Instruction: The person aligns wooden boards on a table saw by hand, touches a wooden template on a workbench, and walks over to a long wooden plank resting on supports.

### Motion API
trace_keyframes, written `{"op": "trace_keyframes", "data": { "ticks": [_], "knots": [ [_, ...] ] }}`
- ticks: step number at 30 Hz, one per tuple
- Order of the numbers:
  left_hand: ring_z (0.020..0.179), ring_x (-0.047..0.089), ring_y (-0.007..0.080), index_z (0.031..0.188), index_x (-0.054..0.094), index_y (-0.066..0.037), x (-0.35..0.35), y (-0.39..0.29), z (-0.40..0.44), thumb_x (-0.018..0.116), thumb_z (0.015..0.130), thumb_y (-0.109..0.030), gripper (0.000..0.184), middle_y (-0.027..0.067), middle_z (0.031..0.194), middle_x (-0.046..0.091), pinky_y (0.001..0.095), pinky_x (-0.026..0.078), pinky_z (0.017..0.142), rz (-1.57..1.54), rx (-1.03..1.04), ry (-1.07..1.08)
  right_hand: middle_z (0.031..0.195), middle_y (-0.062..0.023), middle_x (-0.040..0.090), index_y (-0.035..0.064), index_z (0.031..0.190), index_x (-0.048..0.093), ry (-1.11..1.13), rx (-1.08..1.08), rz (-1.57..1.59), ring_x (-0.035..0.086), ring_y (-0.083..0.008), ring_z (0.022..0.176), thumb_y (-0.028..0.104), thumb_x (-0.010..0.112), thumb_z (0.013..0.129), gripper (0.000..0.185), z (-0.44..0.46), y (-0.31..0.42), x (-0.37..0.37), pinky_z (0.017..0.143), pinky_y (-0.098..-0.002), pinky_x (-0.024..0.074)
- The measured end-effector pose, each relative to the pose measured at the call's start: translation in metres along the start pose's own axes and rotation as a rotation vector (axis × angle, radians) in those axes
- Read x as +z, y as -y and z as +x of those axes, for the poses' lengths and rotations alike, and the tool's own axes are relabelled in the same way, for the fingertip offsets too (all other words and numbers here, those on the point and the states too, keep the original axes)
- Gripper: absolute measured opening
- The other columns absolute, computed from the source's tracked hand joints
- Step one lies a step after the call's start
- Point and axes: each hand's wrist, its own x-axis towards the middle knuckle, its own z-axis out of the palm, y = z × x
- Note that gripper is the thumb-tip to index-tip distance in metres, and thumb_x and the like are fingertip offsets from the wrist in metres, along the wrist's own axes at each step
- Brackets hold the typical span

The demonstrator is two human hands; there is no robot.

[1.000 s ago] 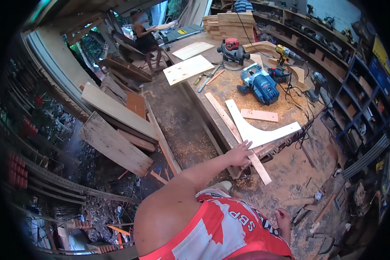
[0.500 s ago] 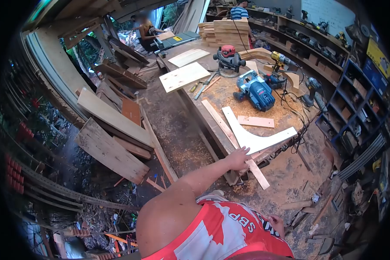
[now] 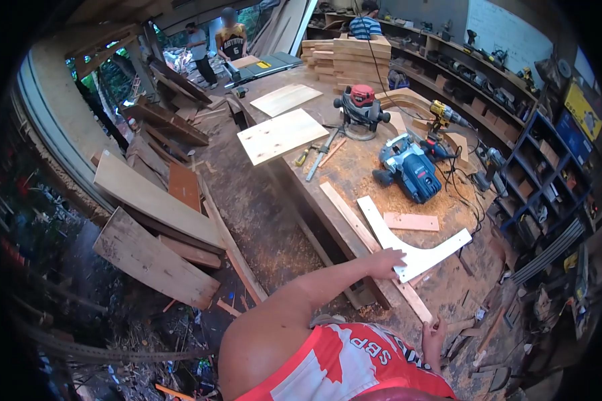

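A white L-shaped template (image 3: 415, 256) with a curved inner edge lies near the bench's front corner. My left hand (image 3: 384, 263) rests on its corner, fingers stretched over the surface. Beneath the template runs a long narrow wooden strip (image 3: 349, 215), whose near end sticks out past the bench. At that near end is my right hand (image 3: 434, 337), with thumb and fingertips closed on the wood. A short pinkish board (image 3: 411, 222) with holes lies inside the template's curve.
A blue router (image 3: 411, 170), a red-topped router (image 3: 362, 107) and a yellow drill (image 3: 448, 114) stand on the sawdust-covered bench. Pale boards (image 3: 282, 136) overhang its left edge. Planks (image 3: 157, 200) lean at left. People (image 3: 231, 43) stand at the back, near stacked timber (image 3: 361, 61).
My right hand has risen from beside my waist to the strip's near end. My left hand stays on the template. The view has shifted, and a person at the back now stands more upright.
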Motion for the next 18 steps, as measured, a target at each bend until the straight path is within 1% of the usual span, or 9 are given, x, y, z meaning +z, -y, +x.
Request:
{"op": "trace_keyframes", "data": {
  "ticks": [1, 2, 4, 5, 9, 11, 12, 15, 18],
  "knots": [
    [0.136, 0.026, 0.0361, 0.130, 0.051, -0.013, 0.007, 0.007, 0.000, 0.067, 0.076, -0.034, 0.060, 0.0193, 0.146, 0.030, 0.0487, 0.018, 0.111, -0.004, 0.072, -0.020, 0.119, -0.0194, 0.050, 0.0016, 0.124, 0.047, -0.062, -0.017, -0.038, 0.053, -0.0327, 0.105, 0.009, 0.069, 0.077, 0.052, -0.002, 0.003, 0.004, 0.092, -0.0402, 0.0426],
    [0.136, 0.026, 0.0361, 0.130, 0.051, -0.013, 0.014, 0.014, -0.001, 0.067, 0.076, -0.034, 0.060, 0.0193, 0.146, 0.030, 0.0487, 0.018, 0.111, -0.003, 0.078, -0.023, 0.119, -0.0194, 0.050, 0.0016, 0.124, 0.047, -0.068, -0.019, -0.041, 0.053, -0.0327, 0.105, 0.009, 0.069, 0.077, 0.052, -0.004, 0.006, 0.006, 0.092, -0.0402, 0.0426],
    [0.139, 0.018, 0.0347, 0.138, 0.040, -0.015, 0.008, 0.007, -0.006, 0.065, 0.078, -0.034, 0.068, 0.0205, 0.149, 0.022, 0.0499, 0.013, 0.113, 0.085, 0.103, 0.016, 0.123, -0.0211, 0.048, 0.0009, 0.124, 0.047, -0.123, -0.265, -0.268, 0.046, -0.0379, 0.117, 0.008, 0.070, 0.076, 0.053, -0.009, 0.012, 0.009, 0.100, -0.0427, 0.0367],
    [0.141, 0.014, 0.0351, 0.142, 0.033, -0.016, 0.010, 0.010, -0.004, 0.065, 0.078, -0.035, 0.074, 0.0206, 0.151, 0.017, 0.0503, 0.011, 0.113, 0.104, 0.102, 0.063, 0.128, -0.0222, 0.046, 0.0011, 0.125, 0.047, -0.099, -0.171, -0.214, 0.040, -0.0402, 0.123, 0.009, 0.070, 0.075, 0.056, -0.008, 0.015, 0.012, 0.105, -0.0439, 0.0311],
    [0.141, 0.012, 0.0346, 0.142, 0.032, -0.015, 0.009, 0.011, -0.007, 0.066, 0.078, -0.035, 0.075, 0.0200, 0.151, 0.016, 0.0497, 0.010, 0.113, 0.109, 0.115, 0.076, 0.129, -0.0227, 0.045, 0.0015, 0.125, 0.048, -0.133, -0.163, -0.267, 0.041, -0.0400, 0.122, 0.011, 0.072, 0.073, 0.057, -0.007, 0.021, 0.025, 0.104, -0.0439, 0.0322],
    [0.141, 0.011, 0.0346, 0.143, 0.030, -0.014, 0.005, 0.011, -0.006, 0.067, 0.077, -0.035, 0.078, 0.0201, 0.151, 0.014, 0.0497, 0.009, 0.113, 0.090, 0.123, 0.088, 0.130, -0.0230, 0.044, 0.0032, 0.125, 0.050, -0.057, -0.122, -0.314, 0.039, -0.0398, 0.123, 0.012, 0.072, 0.073, 0.057, -0.004, 0.027, 0.028, 0.104, -0.0444, 0.0322],
    [0.141, 0.011, 0.0346, 0.143, 0.030, -0.014, 0.002, 0.011, -0.006, 0.067, 0.077, -0.035, 0.078, 0.0201, 0.151, 0.014, 0.0497, 0.009, 0.113, 0.092, 0.126, 0.087, 0.130, -0.0230, 0.044, 0.0032, 0.125, 0.050, -0.060, -0.123, -0.315, 0.039, -0.0398, 0.123, 0.012, 0.072, 0.073, 0.057, -0.002, 0.029, 0.028, 0.104, -0.0444, 0.0322],
    [0.141, 0.010, 0.0352, 0.144, 0.028, -0.013, -0.001, 0.010, -0.003, 0.068, 0.076, -0.034, 0.081, 0.0212, 0.151, 0.013, 0.0502, 0.009, 0.113, 0.084, 0.118, 0.128, 0.129, -0.0226, 0.045, 0.0051, 0.125, 0.051, -0.063, -0.120, -0.310, 0.040, -0.0390, 0.122, 0.010, 0.073, 0.072, 0.057, -0.002, 0.026, 0.029, 0.103, -0.0448, 0.0329],
    [0.141, 0.010, 0.0356, 0.144, 0.028, -0.013, -0.002, 0.009, -0.001, 0.068, 0.076, -0.033, 0.082, 0.0214, 0.151, 0.013, 0.0504, 0.009, 0.113, 0.074, 0.120, 0.129, 0.124, -0.0218, 0.048, 0.0057, 0.122, 0.053, -0.086, -0.173, -0.303, 0.042, -0.0388, 0.118, 0.008, 0.073, 0.070, 0.056, 0.000, 0.021, 0.029, 0.101, -0.0445, 0.0342]
  ]
}}
